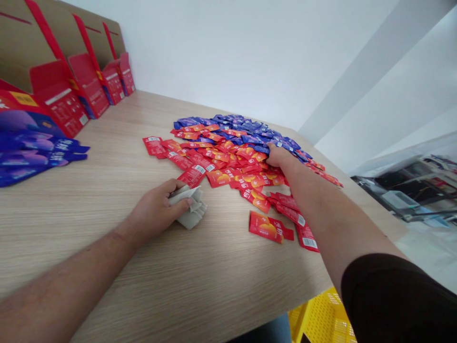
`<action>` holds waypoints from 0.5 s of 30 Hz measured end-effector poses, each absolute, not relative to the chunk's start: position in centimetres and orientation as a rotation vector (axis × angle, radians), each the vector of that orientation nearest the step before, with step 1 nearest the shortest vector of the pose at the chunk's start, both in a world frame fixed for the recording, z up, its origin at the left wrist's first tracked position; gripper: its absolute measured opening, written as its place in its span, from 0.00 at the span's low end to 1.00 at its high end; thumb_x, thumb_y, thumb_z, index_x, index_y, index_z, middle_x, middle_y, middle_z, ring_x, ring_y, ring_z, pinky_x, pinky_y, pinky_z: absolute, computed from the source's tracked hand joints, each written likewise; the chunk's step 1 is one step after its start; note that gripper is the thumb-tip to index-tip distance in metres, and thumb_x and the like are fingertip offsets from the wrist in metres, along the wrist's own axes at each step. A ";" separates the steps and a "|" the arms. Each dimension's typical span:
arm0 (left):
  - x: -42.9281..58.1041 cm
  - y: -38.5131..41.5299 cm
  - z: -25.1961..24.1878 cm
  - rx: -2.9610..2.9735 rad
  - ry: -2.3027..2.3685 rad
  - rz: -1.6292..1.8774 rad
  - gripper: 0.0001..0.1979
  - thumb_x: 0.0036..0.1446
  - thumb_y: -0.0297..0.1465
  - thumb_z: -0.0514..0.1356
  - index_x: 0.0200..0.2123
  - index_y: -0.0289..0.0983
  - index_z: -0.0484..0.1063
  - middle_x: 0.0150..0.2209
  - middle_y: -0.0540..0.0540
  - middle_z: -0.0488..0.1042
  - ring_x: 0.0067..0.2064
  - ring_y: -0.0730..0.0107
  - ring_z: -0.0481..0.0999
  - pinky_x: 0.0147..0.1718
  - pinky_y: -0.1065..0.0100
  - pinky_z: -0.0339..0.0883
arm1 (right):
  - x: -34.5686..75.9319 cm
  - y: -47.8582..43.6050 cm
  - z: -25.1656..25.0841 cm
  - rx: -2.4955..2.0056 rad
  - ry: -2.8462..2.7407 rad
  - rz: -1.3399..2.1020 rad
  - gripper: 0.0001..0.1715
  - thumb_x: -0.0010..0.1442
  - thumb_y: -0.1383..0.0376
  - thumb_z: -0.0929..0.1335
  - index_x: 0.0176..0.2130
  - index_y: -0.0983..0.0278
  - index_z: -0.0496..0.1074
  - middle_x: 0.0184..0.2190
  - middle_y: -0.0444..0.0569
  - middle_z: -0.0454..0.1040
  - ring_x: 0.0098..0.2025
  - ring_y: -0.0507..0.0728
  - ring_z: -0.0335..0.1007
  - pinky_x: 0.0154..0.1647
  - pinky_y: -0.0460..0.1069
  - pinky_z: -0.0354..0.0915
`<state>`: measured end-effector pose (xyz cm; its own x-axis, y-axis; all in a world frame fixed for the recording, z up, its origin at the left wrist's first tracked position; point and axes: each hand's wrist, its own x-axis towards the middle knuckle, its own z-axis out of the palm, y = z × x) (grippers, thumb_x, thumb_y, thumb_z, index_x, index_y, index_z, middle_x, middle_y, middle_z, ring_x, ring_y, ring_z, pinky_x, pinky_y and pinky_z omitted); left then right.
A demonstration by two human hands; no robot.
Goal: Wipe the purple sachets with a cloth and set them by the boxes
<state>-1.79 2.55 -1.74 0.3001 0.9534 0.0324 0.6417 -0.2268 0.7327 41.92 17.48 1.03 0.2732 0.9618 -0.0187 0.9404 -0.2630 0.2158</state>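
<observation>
My left hand [162, 206] is closed around a small stack of off-white folded paper-like pieces [192, 216], just above the table in front of the heap. What the pieces are exactly I cannot make out. My right hand [277, 156] reaches far into the heap, where red-orange sachets [246, 181] meet blue-purple sachets [246, 126]. Its fingers point down among the sachets and are mostly hidden, so any hold there does not show. A loose red-orange sachet [266, 226] lies near the heap's front, below my right forearm.
Open red boxes [67, 107] with raised flaps stand in a row along the left side. Blue-purple pouches [35, 155] lie before the nearest one. The wooden table [150, 286] meets a white wall behind. A yellow plastic crate [321, 317] sits below the front edge.
</observation>
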 end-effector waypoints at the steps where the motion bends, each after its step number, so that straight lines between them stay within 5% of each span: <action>1: -1.8 2.6 -1.7 1.962 1.412 0.659 0.18 0.55 0.45 0.60 0.44 0.40 0.73 0.39 0.48 0.79 0.39 0.59 0.77 0.38 0.62 0.66 | 41.9 17.5 0.8 2.366 1.779 0.194 0.56 0.57 0.56 0.74 0.74 0.65 0.49 0.58 0.69 0.74 0.55 0.71 0.75 0.56 0.60 0.68; 9: -1.8 2.7 -1.8 1.956 1.405 0.678 0.17 0.55 0.44 0.61 0.43 0.41 0.73 0.39 0.48 0.80 0.39 0.59 0.77 0.39 0.62 0.66 | 42.0 16.5 -0.1 2.413 1.767 0.345 0.43 0.65 0.62 0.65 0.74 0.61 0.49 0.56 0.67 0.75 0.52 0.67 0.76 0.51 0.57 0.70; 15: -1.6 2.6 -1.7 1.959 1.410 0.681 0.17 0.54 0.44 0.61 0.41 0.41 0.73 0.37 0.49 0.79 0.37 0.60 0.76 0.36 0.63 0.65 | 41.9 15.4 0.2 2.462 1.798 0.480 0.32 0.69 0.65 0.57 0.69 0.59 0.61 0.54 0.67 0.75 0.53 0.68 0.76 0.52 0.60 0.70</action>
